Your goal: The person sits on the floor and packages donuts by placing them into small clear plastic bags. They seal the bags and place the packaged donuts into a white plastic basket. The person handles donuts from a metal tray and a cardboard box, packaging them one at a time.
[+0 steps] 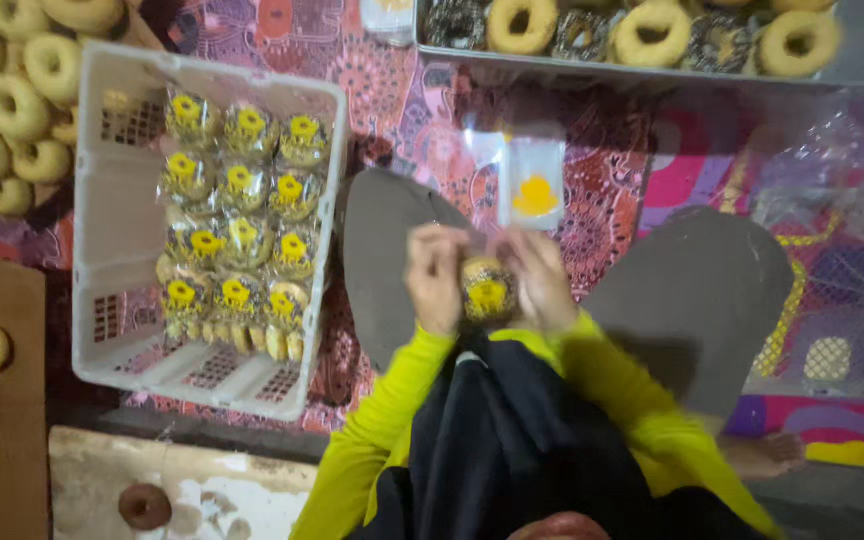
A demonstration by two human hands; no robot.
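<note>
Yellow-labelled bagged donut [488, 290] pinched between my left hand [436, 278] and right hand [542, 277]; crate [112, 200] mostly filled, tray [857, 62] donuts unbagged.

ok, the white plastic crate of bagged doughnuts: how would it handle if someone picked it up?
The white crate looks rigid, with moulded lattice walls, so it probably won't flex. Probably light for its size. The bagged doughnuts lie loose in glossy wrap, so they may slide if it tilts.

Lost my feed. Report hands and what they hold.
Left hand and right hand both pinch one bagged doughnut. Empty bags lie just beyond. Crate of bagged doughnuts at left. Nothing between.
</note>
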